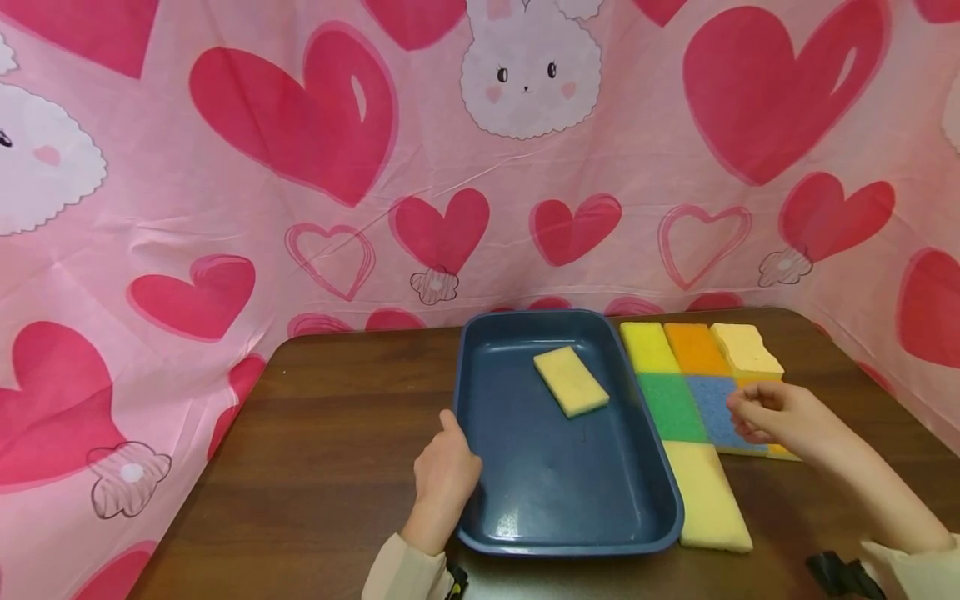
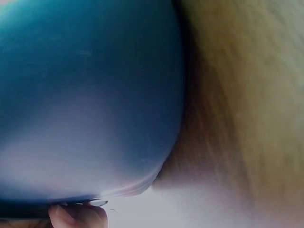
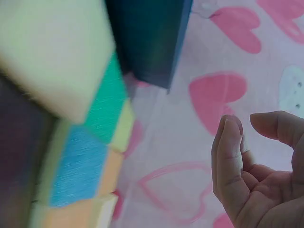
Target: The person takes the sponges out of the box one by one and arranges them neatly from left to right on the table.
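Observation:
A dark blue rectangular pan stands on the table, with a pale yellow sponge lying aslant inside it. My left hand grips the pan's left rim; its fingertips show at the rim in the left wrist view. Over the right end of the blue sponge hovers my right hand, loosely curled and holding nothing. The right wrist view shows a gap between thumb and fingers. Around the blue sponge lie a green sponge, an orange one and a large pale yellow one.
A bright yellow sponge and a cream, wavy-edged sponge lie in the back row, right of the pan. The brown wooden table ends at a pink curtain printed with hearts and rabbits.

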Action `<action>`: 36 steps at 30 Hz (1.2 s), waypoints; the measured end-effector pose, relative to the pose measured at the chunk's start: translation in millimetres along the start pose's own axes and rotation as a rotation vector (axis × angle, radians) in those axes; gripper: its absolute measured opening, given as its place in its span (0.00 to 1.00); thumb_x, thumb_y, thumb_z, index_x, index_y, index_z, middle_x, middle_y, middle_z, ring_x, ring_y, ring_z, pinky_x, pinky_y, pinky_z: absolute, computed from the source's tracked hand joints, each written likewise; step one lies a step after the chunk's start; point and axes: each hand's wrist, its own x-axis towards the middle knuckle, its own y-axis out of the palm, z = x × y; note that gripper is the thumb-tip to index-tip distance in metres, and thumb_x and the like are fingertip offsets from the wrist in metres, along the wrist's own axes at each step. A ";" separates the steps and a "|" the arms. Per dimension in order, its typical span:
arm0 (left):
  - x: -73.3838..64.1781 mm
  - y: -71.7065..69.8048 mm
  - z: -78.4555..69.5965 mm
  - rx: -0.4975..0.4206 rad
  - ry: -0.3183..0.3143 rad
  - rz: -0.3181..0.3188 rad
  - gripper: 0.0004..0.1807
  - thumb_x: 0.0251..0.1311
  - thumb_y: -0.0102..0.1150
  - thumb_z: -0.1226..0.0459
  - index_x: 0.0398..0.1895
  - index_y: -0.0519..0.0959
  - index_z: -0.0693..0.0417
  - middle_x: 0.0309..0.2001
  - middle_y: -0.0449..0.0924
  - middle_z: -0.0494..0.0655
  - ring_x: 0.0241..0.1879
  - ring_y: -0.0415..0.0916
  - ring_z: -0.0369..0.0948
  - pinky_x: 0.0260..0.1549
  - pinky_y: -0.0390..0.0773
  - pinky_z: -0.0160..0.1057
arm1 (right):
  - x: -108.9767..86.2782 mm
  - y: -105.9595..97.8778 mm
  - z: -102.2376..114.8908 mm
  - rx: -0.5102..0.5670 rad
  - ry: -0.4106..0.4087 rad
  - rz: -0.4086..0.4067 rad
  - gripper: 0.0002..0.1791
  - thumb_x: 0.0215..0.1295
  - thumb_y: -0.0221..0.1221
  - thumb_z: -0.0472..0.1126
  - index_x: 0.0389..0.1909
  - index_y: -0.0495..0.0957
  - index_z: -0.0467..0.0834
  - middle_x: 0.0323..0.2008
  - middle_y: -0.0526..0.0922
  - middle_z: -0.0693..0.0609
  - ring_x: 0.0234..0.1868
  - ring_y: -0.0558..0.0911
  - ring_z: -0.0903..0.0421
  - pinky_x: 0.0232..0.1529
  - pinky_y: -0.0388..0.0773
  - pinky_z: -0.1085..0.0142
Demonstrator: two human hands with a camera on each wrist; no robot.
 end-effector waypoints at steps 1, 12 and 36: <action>-0.2 -0.1 -0.1 -0.001 0.000 0.000 0.23 0.49 0.62 0.68 0.45 0.63 0.60 0.22 0.77 0.55 0.20 0.75 0.50 0.20 0.71 0.47 | 1.7 -0.4 5.1 -0.001 -0.010 -0.009 0.21 0.72 0.48 0.41 0.48 0.68 0.22 0.30 0.81 0.50 0.27 0.79 0.66 0.34 0.81 0.70; -0.9 0.0 -0.1 -0.011 0.000 -0.003 0.23 0.48 0.62 0.68 0.46 0.63 0.61 0.22 0.77 0.56 0.21 0.76 0.50 0.21 0.71 0.48 | 18.4 -2.7 54.0 -0.030 -0.097 -0.059 0.23 0.71 0.50 0.43 0.53 0.69 0.25 0.38 0.83 0.43 0.31 0.81 0.67 0.34 0.80 0.72; -0.2 -0.1 1.4 -0.007 0.020 -0.021 0.22 0.48 0.61 0.68 0.44 0.63 0.61 0.22 0.77 0.56 0.20 0.76 0.51 0.20 0.71 0.48 | 53.4 26.8 116.6 0.164 -0.098 -0.100 0.31 0.72 0.47 0.45 0.67 0.57 0.29 0.59 0.68 0.28 0.55 0.76 0.37 0.51 0.78 0.55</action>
